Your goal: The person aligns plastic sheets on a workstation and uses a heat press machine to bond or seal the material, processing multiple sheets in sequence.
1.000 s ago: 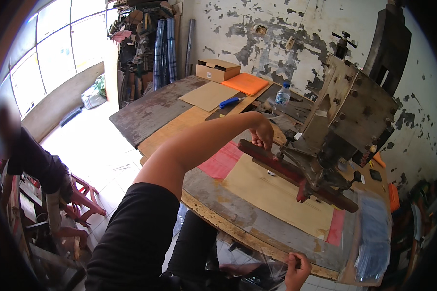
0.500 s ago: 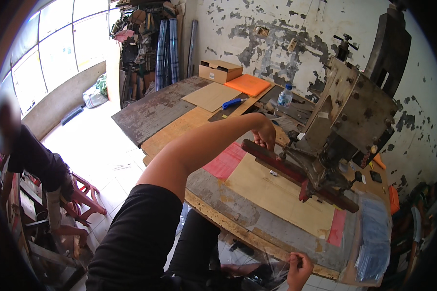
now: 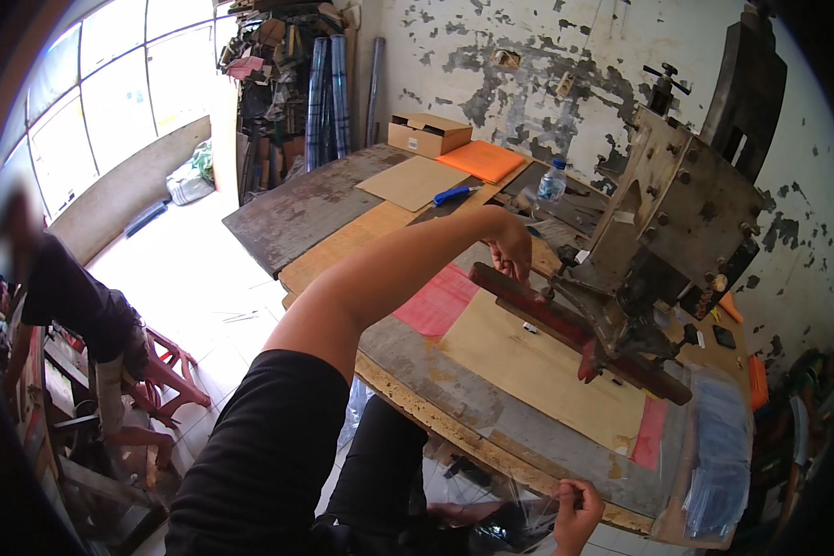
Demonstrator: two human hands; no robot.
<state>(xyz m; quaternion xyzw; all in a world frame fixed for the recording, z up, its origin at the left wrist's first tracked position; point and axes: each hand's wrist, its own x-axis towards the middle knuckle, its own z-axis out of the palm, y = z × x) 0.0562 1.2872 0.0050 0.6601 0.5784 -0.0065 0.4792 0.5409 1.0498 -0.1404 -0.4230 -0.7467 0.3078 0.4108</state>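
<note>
My left arm reaches across the worktable, and my left hand (image 3: 511,248) is beside the left end of a long red-edged metal bar (image 3: 537,315) under a heavy press machine (image 3: 672,204). Its fingers are bunched and point down; what they hold, if anything, is hidden. Beneath the bar lies a tan board (image 3: 500,352) with pink sheets (image 3: 435,301) at its ends. Near the table's front edge, my right hand (image 3: 577,514) is closed, fingertips pressed to the thumb. Faint clear streaks, like plastic film, show beside it, but what it grips cannot be made out.
Clear plastic sleeves (image 3: 718,454) are stacked at the table's right end. Farther back are a blue cutter (image 3: 454,195), a water bottle (image 3: 552,182), an orange packet (image 3: 482,160) and a cardboard box (image 3: 428,137). At the left, another person (image 3: 79,296) bends near a red stool (image 3: 169,375).
The whole view has shifted slightly, so the table and machine appear a little farther right. Both hands keep nearly the same places and poses.
</note>
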